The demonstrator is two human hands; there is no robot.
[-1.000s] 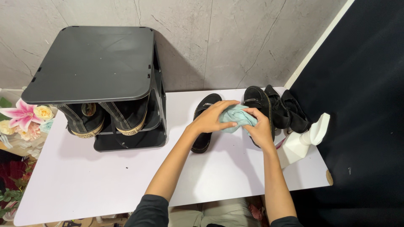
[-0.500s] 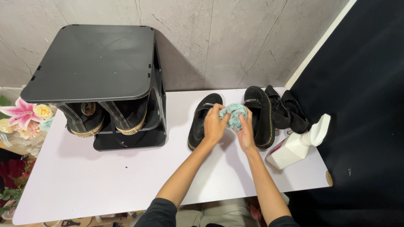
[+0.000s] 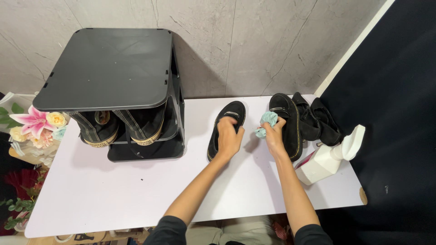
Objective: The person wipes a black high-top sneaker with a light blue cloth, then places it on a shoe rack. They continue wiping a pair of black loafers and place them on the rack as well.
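Head view: hands on black shoe and teal cloth

White table (image 3: 113, 195) runs under everything, set against a grey marble wall. Black shoe rack (image 3: 109, 68) stands on the table's back left part, two black high-top sneakers (image 3: 120, 129) on its lower shelf. Right of the rack lies a black loafer (image 3: 227, 121), toe toward the wall. Second black loafer (image 3: 288, 122) lies further right of the rack, with a heap of black strappy shoes (image 3: 318, 120) just beyond it. White spray bottle (image 3: 334, 154) lies on its side, farthest right from the rack. Flowers (image 3: 36, 129) sit left of the rack, off the table edge. Left hand (image 3: 228, 136) clamped over the nearer loafer's heel end. Right hand (image 3: 274, 136) clenched around a bunched teal cloth (image 3: 267, 121), between the two loafers.
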